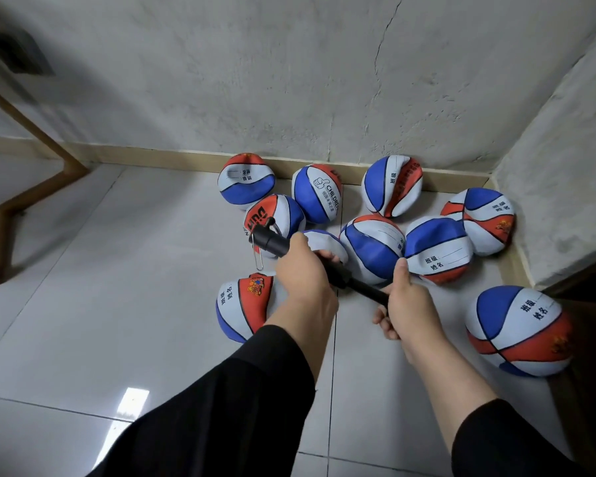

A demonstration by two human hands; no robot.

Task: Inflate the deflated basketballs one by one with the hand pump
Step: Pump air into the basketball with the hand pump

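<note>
Pump [272, 244]: barrel gripped in left hand [303, 280], handle end gripped in right hand [408, 304]; balls [372, 249] on floor [117, 270] beyond and beside both hands

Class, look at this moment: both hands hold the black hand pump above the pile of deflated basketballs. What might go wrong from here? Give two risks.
1. The pump is held in mid-air by the left hand and right hand, joined to no ball; pumping now would likely waste air.
2. The metal clip dangling from the pump's head may snag on the orange-panelled ball right behind it.
</note>
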